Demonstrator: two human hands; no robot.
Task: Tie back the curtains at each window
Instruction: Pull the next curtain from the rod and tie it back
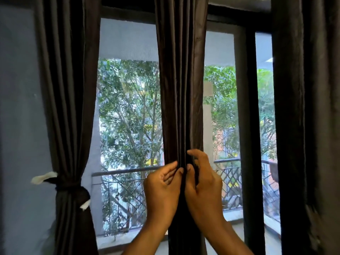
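A dark brown middle curtain [181,80] hangs gathered in narrow folds in front of the window. My left hand [163,188] pinches its folds from the left at about waist height. My right hand [202,183] grips the same bunch from the right, fingers curled round the cloth, close against the left hand. The left curtain [68,100] is cinched by a dark tie-back [70,188] with white ends. At the right edge hangs a third dark curtain [309,126], loose.
A dark window frame post [250,126] stands right of the middle curtain. Behind the glass are a balcony railing [125,171] and trees. A grey wall [20,116] fills the far left.
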